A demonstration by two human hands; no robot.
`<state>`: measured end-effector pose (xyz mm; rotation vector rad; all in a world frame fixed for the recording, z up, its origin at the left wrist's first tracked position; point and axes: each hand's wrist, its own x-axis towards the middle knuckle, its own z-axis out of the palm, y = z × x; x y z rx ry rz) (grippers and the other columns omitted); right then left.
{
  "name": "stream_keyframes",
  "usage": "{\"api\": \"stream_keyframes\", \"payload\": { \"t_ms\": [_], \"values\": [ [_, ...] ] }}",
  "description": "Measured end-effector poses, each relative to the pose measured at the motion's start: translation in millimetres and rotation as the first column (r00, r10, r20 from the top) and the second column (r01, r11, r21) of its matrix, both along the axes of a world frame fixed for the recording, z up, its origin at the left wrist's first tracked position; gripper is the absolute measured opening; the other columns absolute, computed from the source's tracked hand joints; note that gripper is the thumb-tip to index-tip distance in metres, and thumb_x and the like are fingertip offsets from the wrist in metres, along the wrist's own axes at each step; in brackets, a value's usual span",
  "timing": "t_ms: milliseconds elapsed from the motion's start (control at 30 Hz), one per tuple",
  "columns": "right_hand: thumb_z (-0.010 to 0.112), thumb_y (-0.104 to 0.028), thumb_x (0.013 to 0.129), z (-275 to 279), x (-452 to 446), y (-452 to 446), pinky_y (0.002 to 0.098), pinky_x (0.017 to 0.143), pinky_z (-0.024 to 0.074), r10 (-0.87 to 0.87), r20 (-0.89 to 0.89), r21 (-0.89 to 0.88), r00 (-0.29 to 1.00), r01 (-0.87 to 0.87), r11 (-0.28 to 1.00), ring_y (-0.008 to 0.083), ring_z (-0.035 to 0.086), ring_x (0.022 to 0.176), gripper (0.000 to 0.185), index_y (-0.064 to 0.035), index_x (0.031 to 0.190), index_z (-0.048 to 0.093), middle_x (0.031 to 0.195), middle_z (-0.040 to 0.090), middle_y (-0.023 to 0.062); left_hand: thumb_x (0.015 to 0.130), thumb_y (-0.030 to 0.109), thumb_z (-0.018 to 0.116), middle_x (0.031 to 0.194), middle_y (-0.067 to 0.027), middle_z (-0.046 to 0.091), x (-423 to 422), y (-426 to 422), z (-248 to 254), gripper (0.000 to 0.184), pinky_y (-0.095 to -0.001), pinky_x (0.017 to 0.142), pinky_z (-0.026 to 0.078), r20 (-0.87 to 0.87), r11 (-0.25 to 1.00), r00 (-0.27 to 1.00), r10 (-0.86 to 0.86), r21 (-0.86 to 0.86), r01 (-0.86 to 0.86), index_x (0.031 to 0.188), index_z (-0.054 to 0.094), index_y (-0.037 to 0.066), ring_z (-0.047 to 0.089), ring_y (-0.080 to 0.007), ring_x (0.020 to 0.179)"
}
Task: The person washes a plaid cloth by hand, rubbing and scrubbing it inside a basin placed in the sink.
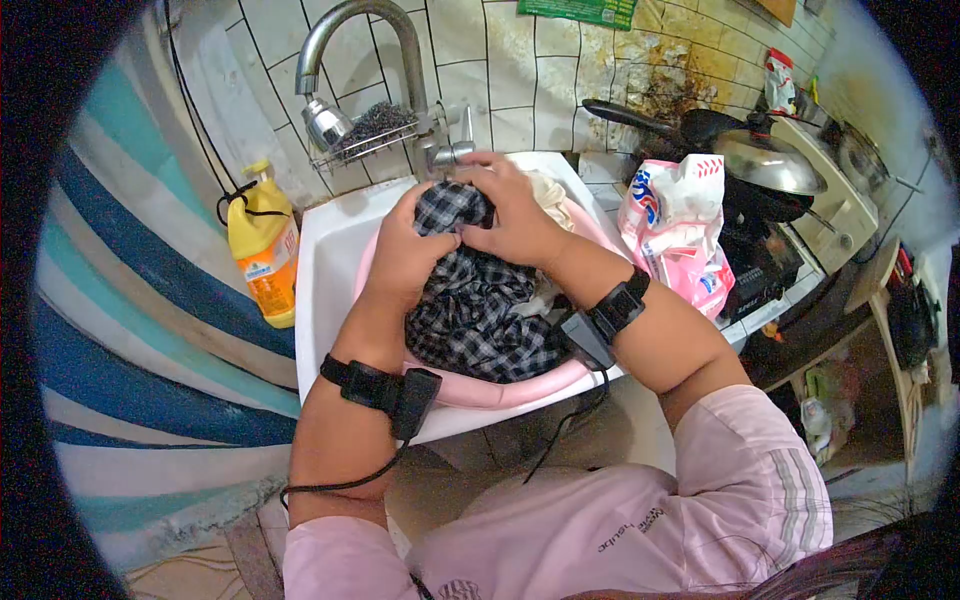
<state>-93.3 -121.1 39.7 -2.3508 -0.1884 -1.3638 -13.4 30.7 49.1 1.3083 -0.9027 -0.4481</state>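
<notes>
A bunched black-and-white checked cloth point(490, 320), perhaps a garment, lies in a pink basin point(470, 392) set in the white sink point(318, 270). Near the basin's far side, my left hand point(408, 245) grips a bundled part of this cloth from the left. My right hand point(515, 215) closes on the same bundle from the right, its thumb close to my left thumb. Cream-coloured fabric point(552, 200) shows behind my right wrist. The lower part of the basin is hidden under the cloth.
A chrome faucet point(415, 60) arches behind the sink, beside a wire rack point(365, 145) with a dark scrubber. To the left hangs a yellow bottle point(262, 250). A pink-and-white bag point(680, 230) stands right, near a lidded pan point(770, 160). Cords trail from both forearm straps.
</notes>
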Motion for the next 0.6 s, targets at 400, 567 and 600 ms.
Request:
{"api": "stream_keyframes", "payload": {
  "t_ms": [400,567,600],
  "values": [
    [0.057,-0.013,0.084,4,-13,14,0.0306,0.088,0.0425,0.45,-0.239,0.243,0.861,-0.395,0.886,0.021,0.056,0.098,0.028,-0.0034,0.11,0.052,0.102,0.058,0.0099,0.069,0.003,0.062,0.102,-0.0095,0.065,9,-4,-26,0.041,-0.0321,0.089,0.044,0.273,0.97,0.961,0.032,0.223,-0.095,0.109,0.059,0.0,0.059,-0.0189,0.1],
    [0.058,-0.025,0.089,-5,5,7,0.04,0.069,0.0463,0.044,-0.414,0.235,0.909,0.06,0.97,0.0371,0.058,0.078,0.023,-0.0038,0.097,0.056,0.083,0.059,0.0211,0.072,0.008,0.055,0.092,-0.0232,0.065,14,-19,-34,0.035,-0.0397,0.08,0.048,0.5,0.857,0.864,0.065,0.416,-0.305,0.104,0.059,-0.006,0.063,-0.036,0.09],
    [0.056,-0.024,0.09,3,2,5,0.0424,0.067,0.0461,-0.044,-0.414,0.187,0.909,0.132,0.973,0.0413,0.057,0.077,0.021,-0.0029,0.091,0.055,0.079,0.058,0.0237,0.073,0.01,0.052,0.09,-0.0287,0.062,-7,-9,-8,0.034,-0.043,0.078,0.048,0.523,0.851,0.852,-0.01,0.452,-0.268,0.103,0.058,-0.006,0.06,-0.0432,0.09]
  ]
}}
